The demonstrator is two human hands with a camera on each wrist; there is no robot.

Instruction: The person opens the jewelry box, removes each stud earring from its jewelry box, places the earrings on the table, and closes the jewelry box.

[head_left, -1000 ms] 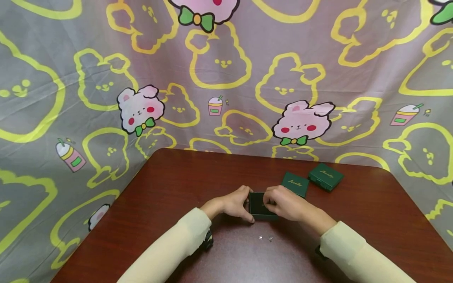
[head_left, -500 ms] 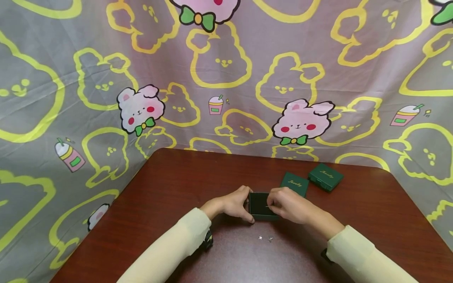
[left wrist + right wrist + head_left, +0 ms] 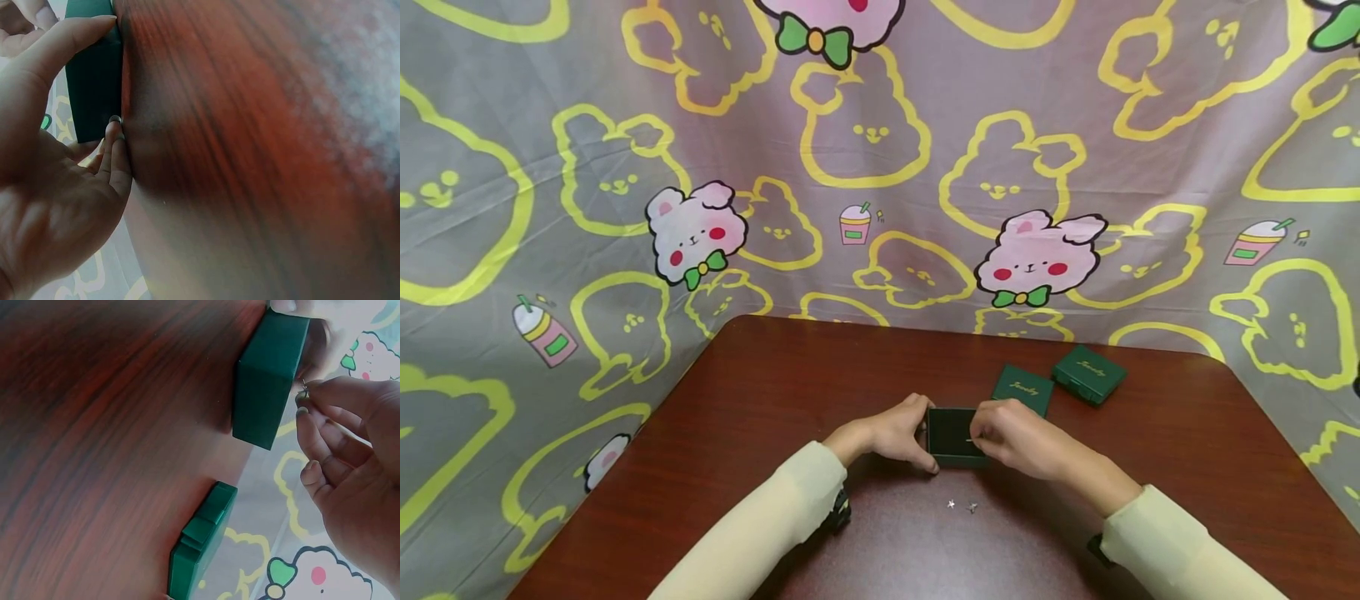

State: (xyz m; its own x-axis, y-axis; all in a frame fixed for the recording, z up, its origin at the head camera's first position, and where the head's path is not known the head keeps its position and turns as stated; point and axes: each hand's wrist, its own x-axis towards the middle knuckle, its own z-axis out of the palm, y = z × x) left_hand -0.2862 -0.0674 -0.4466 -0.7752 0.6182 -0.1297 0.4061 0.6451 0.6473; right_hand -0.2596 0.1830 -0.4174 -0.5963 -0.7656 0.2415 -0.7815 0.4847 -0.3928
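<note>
A small dark green jewelry box (image 3: 962,461) with a black inside lies on the table, its top uncovered. My left hand (image 3: 891,432) grips its left end, thumb on the near wall and fingers on the far side; in the left wrist view the thumb presses the green wall (image 3: 94,87). Over the right part of the box, my right hand (image 3: 1022,437) pinches a tiny, thin, shiny metal piece (image 3: 304,386) between thumb and fingertips. Its exact kind is too small to tell. Nearer me lie a small silver star-like piece (image 3: 951,504) and another small silver piece (image 3: 972,507).
Behind the right hand lies a flat green piece (image 3: 1024,389) with gold lettering, partly covered by the hand. A closed green box (image 3: 1090,375) with similar lettering and a clasp stands farther right. A patterned cloth (image 3: 925,150) hangs behind the brown table (image 3: 790,367).
My right hand has shifted slightly to the right over the box, still pinching the thin metal piece. The left hand and the box have stayed in place.
</note>
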